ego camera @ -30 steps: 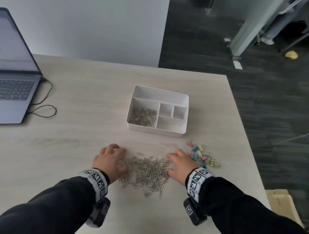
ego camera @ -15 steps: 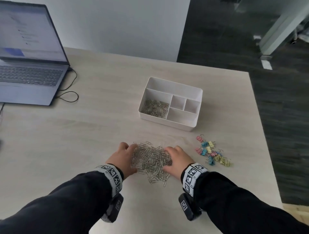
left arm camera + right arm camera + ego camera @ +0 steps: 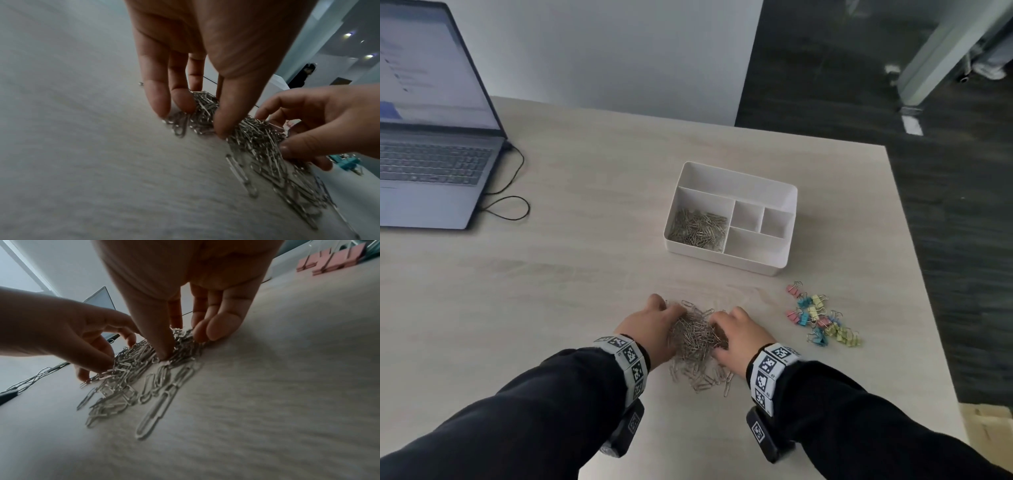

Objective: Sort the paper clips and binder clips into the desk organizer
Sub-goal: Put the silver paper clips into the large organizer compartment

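Observation:
A pile of silver paper clips [image 3: 695, 337] lies on the table near me. My left hand [image 3: 652, 325] cups its left side and my right hand [image 3: 738, 329] its right side. In the left wrist view my left hand [image 3: 195, 120] has thumb and fingers dug into the clips [image 3: 257, 134]. In the right wrist view my right hand [image 3: 185, 347] grips the heap [image 3: 131, 363] the same way. The white desk organizer [image 3: 736, 171] stands beyond, with paper clips [image 3: 698, 226] in its left compartment. Coloured binder clips [image 3: 822, 318] lie loose to the right.
An open laptop [image 3: 431, 137] sits at the far left with a black cable [image 3: 506, 205] looping beside it. The table's right edge [image 3: 914, 260] runs just past the binder clips, with dark floor beyond. The organizer's other compartments hold nothing.
Both hands have drawn together, pushing the spread-out paper clips into a tighter, taller heap between them. The head view has also shifted.

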Demonstrator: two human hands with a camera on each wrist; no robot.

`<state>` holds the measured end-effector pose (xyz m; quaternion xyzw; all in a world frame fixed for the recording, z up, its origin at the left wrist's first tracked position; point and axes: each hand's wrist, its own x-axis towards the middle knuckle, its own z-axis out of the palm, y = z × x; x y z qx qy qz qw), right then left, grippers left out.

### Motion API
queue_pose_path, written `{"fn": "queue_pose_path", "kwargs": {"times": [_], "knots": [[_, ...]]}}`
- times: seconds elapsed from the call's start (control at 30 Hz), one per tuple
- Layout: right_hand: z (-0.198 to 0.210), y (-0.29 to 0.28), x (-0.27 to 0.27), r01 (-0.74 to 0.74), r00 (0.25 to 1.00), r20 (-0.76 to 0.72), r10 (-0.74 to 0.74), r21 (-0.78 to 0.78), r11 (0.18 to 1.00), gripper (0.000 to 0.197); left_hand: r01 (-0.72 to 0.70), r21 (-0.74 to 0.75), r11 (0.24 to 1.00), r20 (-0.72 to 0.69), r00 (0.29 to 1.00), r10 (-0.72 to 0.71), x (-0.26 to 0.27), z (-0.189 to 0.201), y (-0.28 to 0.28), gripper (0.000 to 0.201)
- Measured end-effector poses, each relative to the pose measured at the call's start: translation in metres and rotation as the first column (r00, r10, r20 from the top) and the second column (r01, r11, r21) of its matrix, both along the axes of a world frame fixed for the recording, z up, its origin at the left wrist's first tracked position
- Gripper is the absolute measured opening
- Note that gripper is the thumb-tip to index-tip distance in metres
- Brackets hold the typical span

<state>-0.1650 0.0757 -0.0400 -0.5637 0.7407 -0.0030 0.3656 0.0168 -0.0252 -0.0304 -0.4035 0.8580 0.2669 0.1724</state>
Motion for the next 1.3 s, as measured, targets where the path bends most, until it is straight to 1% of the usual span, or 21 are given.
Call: {"fn": "queue_pose_path", "kwargs": {"times": [0.13, 0.2, 0.4, 0.5, 0.63, 0.8, 0.93, 1.07, 1.2, 1.3], "knots": [[0.005, -0.004, 0.001, 0.018, 1.000, 0.023, -0.018, 0.017, 1.000, 0.032, 0.020, 0.060, 0.998, -0.037, 0.999, -0.018, -0.005, -0.003, -0.010, 0.036], [0.008, -0.005, 0.001, 0.026, 0.999, 0.037, -0.028, 0.037, 0.999, 0.028, 0.039, 0.098, 0.994, -0.045, 0.998, -0.035, -0.004, -0.005, -0.017, 0.029], [0.013, -0.008, -0.001, 0.065, 0.996, 0.050, -0.070, 0.080, 0.995, 0.023, 0.078, 0.142, 0.987, -0.084, 0.994, -0.066, 0.003, -0.002, -0.032, 0.020], [0.017, -0.011, -0.002, 0.099, 0.992, 0.072, -0.104, 0.071, 0.993, 0.016, 0.086, 0.158, 0.984, -0.117, 0.991, -0.068, 0.007, 0.001, -0.036, 0.021], [0.024, -0.017, -0.003, 0.148, 0.980, 0.125, -0.156, 0.073, 0.986, 0.015, 0.054, 0.162, 0.985, -0.183, 0.983, -0.024, 0.012, 0.004, -0.045, 0.017], [0.042, -0.036, -0.001, 0.290, 0.935, 0.204, -0.291, 0.036, 0.956, 0.015, -0.019, 0.203, 0.979, -0.198, 0.978, 0.060, 0.016, 0.007, -0.057, 0.013], [0.062, -0.069, -0.001, 0.376, 0.902, 0.248, -0.354, -0.047, 0.925, 0.013, -0.027, 0.196, 0.980, -0.205, 0.976, 0.068, 0.020, 0.012, -0.062, 0.012], [0.074, -0.111, -0.010, 0.489, 0.851, 0.295, -0.435, -0.143, 0.860, 0.008, -0.055, 0.198, 0.979, -0.200, 0.975, 0.095, 0.024, 0.014, -0.062, 0.013], [0.073, -0.145, -0.018, 0.570, 0.806, 0.315, -0.501, -0.189, 0.799, 0.012, -0.076, 0.201, 0.977, -0.201, 0.972, 0.117, 0.027, 0.016, -0.063, 0.015], [0.067, -0.161, -0.020, 0.570, 0.808, 0.304, -0.505, -0.182, 0.802, 0.012, -0.075, 0.194, 0.978, -0.206, 0.972, 0.115, 0.026, 0.018, -0.063, 0.014]]}}
